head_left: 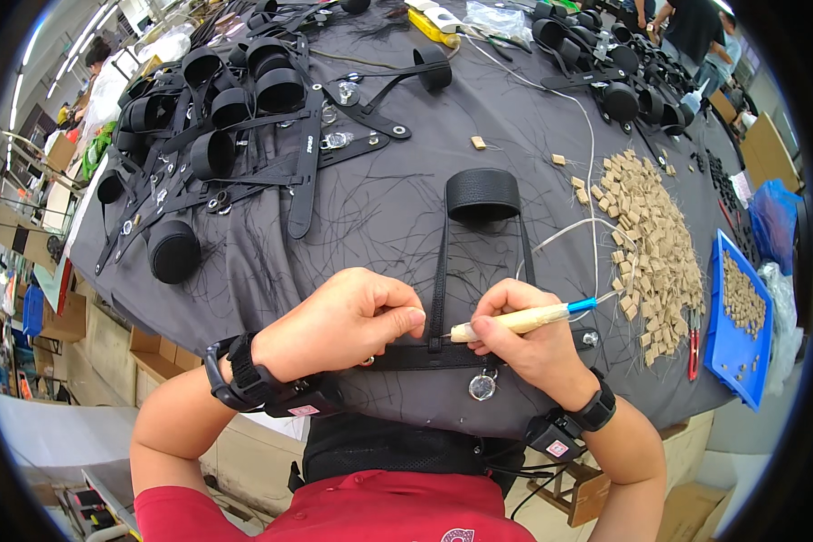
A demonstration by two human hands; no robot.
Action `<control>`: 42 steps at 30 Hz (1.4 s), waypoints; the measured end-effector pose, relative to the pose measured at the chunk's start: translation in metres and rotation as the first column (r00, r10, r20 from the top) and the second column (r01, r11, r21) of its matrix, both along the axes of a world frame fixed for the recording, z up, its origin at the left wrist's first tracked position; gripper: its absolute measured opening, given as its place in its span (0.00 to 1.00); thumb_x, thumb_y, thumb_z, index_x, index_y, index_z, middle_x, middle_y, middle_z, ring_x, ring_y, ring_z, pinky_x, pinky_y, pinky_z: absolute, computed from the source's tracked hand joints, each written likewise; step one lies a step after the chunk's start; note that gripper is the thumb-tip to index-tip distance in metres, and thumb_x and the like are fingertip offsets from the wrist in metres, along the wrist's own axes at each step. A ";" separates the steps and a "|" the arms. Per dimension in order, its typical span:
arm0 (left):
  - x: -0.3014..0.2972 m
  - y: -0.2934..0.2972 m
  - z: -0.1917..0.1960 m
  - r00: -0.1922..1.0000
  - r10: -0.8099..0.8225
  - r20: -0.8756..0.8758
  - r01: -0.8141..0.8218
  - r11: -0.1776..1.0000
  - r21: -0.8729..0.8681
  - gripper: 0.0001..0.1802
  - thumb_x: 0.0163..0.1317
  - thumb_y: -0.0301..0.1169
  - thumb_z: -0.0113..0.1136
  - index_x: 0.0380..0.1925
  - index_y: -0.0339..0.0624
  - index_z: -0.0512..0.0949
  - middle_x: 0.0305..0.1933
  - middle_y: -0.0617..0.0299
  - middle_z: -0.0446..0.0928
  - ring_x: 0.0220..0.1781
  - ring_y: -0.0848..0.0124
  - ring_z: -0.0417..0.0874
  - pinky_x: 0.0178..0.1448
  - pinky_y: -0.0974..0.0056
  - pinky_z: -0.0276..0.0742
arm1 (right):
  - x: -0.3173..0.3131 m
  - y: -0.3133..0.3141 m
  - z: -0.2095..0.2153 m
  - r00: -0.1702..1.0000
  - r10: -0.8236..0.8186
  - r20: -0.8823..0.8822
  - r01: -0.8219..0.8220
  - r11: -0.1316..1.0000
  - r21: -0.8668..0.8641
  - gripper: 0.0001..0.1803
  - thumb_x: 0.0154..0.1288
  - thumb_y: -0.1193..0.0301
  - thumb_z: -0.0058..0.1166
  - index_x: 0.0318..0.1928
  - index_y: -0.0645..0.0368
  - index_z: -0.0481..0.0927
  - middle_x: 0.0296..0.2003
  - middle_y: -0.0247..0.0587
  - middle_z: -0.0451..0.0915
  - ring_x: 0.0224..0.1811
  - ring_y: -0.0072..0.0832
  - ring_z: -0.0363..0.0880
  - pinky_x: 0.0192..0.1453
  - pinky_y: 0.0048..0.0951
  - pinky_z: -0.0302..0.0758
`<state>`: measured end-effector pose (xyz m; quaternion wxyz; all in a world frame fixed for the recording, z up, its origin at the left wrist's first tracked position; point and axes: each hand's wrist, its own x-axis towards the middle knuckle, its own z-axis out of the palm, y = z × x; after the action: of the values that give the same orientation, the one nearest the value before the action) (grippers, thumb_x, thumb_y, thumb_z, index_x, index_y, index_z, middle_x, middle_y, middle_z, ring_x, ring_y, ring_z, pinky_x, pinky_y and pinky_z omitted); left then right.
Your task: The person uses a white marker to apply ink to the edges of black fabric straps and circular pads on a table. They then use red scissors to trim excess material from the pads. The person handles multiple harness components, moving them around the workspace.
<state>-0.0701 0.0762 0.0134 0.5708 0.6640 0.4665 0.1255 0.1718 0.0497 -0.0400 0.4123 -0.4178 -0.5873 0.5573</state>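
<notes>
In front of me lies a black leather strap piece (405, 359), its wide band running crosswise under my hands. Two narrow straps lead up from it to a round black leather cuff (482, 199). My right hand (535, 348) grips a pen-shaped corded tool (535, 319) with a pale handle and blue rear end. Its thin tip points left, at the base of the left narrow strap. Just left of that strap, my left hand (348, 316) is closed in a pinch; whatever its fingertips hold is too small to make out. A clear faceted pendant (482, 387) rests below the band.
Many similar black strap pieces (212, 154) are heaped at the far left, more (619, 99) at the far right. Small tan blocks (646, 244) form a pile on the right, beside red-handled tweezers (693, 352) and a blue tray (757, 348). A white cable (590, 117) crosses the grey cloth.
</notes>
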 end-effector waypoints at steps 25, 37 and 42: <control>-0.005 0.001 -0.010 0.999 0.013 0.033 -0.014 1.000 0.021 0.12 0.73 0.32 0.58 0.34 0.36 0.83 0.28 0.69 0.80 0.24 0.84 0.75 0.28 0.75 0.74 | 0.000 0.001 0.002 0.996 0.028 0.082 -0.030 0.999 0.015 0.07 0.65 0.72 0.65 0.34 0.61 0.80 0.23 0.29 0.80 0.23 0.11 0.73 0.26 0.18 0.67; -0.018 0.008 0.002 0.991 0.078 0.107 -0.087 0.993 0.078 0.12 0.72 0.33 0.59 0.34 0.37 0.84 0.27 0.70 0.79 0.23 0.84 0.76 0.25 0.76 0.72 | 0.001 0.002 0.003 0.998 0.020 -0.064 -0.026 0.995 -0.095 0.08 0.69 0.72 0.61 0.36 0.63 0.79 0.27 0.34 0.83 0.27 0.13 0.80 0.30 0.15 0.75; -0.031 0.009 0.008 0.988 0.155 0.013 -0.148 0.905 0.399 0.07 0.68 0.29 0.60 0.39 0.36 0.83 0.35 0.63 0.79 0.33 0.77 0.78 0.35 0.70 0.75 | 0.000 0.000 0.002 0.992 0.028 -0.124 -0.042 0.993 -0.110 0.08 0.70 0.72 0.60 0.37 0.64 0.78 0.30 0.38 0.84 0.29 0.16 0.82 0.32 0.17 0.79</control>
<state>-0.1011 0.0857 0.0211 0.4075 0.7293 0.4864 0.2557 0.1717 0.0501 -0.0378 0.4132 -0.3952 -0.5358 0.6213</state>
